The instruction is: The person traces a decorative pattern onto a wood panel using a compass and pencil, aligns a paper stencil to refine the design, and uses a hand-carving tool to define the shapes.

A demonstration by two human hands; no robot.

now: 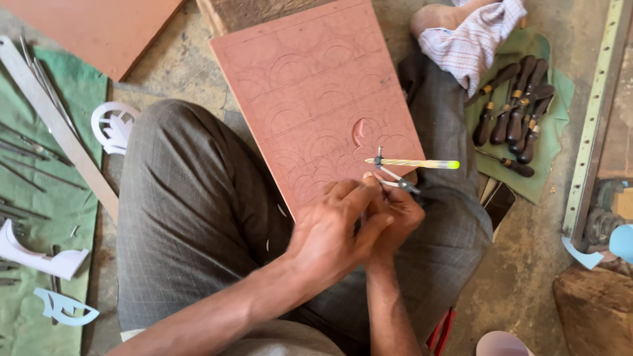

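A reddish-brown board (316, 86) with scribed arcs and one carved hollow leans across my lap. At its lower right corner my left hand (336, 227) and my right hand (395, 221) close together around a metal compass (392, 178). A striped pencil with a yellow-green end (415, 163) is clamped in the compass and lies level over the board's corner. The left hand's fingers overlap the right hand, so the grip underneath is partly hidden.
Several wooden-handled carving tools (514, 109) lie on a green cloth at right, near a checked cloth (471, 36). A metal ruler (59, 125), thin tools and white paper templates (112, 125) lie on green cloth at left. Another board (99, 26) rests at top left.
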